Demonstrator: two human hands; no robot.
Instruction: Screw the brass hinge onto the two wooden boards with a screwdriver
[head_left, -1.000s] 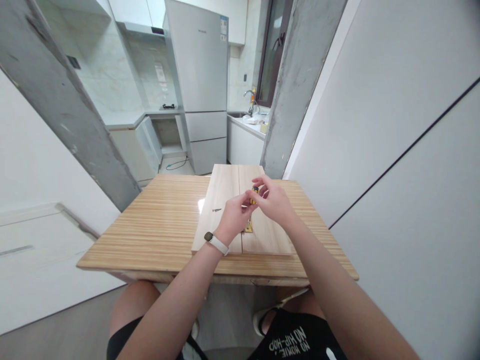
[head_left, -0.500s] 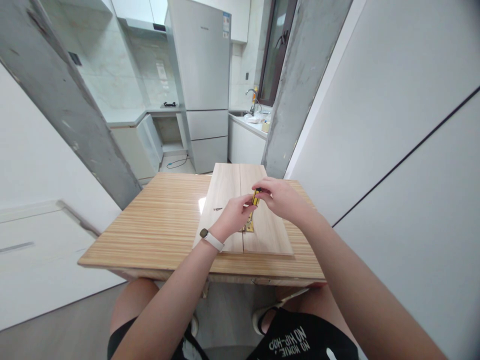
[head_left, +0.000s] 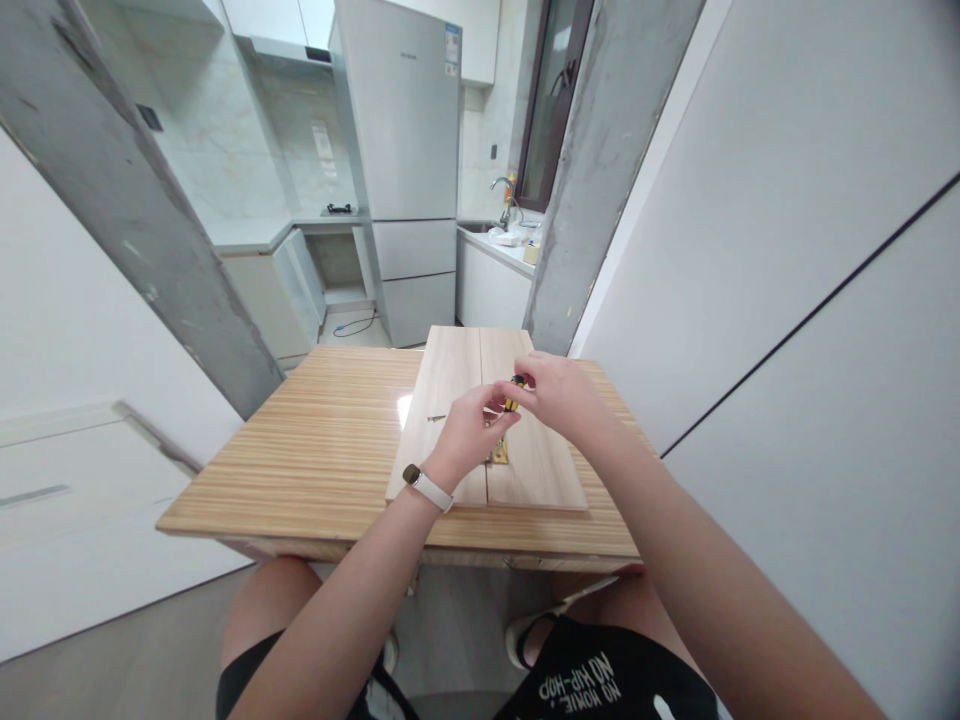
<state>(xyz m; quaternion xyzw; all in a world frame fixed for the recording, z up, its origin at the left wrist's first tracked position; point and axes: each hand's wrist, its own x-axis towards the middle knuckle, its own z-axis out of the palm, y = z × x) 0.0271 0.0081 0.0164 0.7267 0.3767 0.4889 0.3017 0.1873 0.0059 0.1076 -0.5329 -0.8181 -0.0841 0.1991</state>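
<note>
Both hands meet above two pale wooden boards (head_left: 450, 420) that lie side by side, edges touching, on the striped wooden counter (head_left: 315, 450). The right hand (head_left: 559, 398) pinches the top of a small yellow-and-black screwdriver (head_left: 513, 393) between thumb and fingers — the tool stands roughly upright over the seam between the boards. The left hand (head_left: 466, 432), with a white watch (head_left: 426, 487) on its wrist, has its fingers curled in just beside the lower part of the tool; whether they actually grip it or something small beneath it cannot be told. Under the hands a brass hinge (head_left: 499, 455) lies across the seam, partly hidden by the left hand. A loose screw (head_left: 434, 418) rests on the left board, a little apart from the hands. Beyond the counter stands a grey fridge (head_left: 405, 170), with a sink tap (head_left: 501, 195) to its right.
</note>
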